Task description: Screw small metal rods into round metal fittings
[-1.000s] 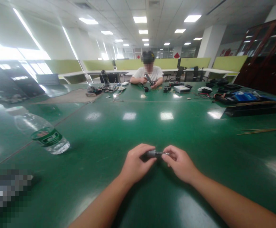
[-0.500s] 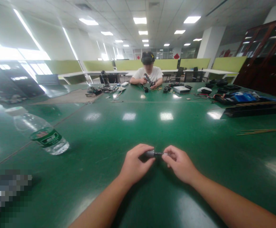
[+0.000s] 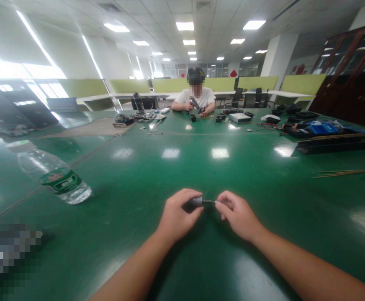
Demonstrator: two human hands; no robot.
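In the head view, my left hand (image 3: 179, 215) is closed around the grey handle of a screwdriver (image 3: 197, 201), which lies level above the green table. Its thin metal shaft points to the right. My right hand (image 3: 237, 215) pinches the far end of that shaft between thumb and fingers, so the tip is hidden. A short stretch of shaft shows between the two hands.
A water bottle (image 3: 61, 179) stands to the left on the green table (image 3: 122, 238). Thin rods (image 3: 339, 173) and a dark tray (image 3: 339, 144) are at right. Across the table sits a person (image 3: 198, 96) holding a dark tool, among electronic parts.
My left hand has shifted very slightly to the left with the handle, and a little more shaft shows between my hands. The bottle and table items have not moved.
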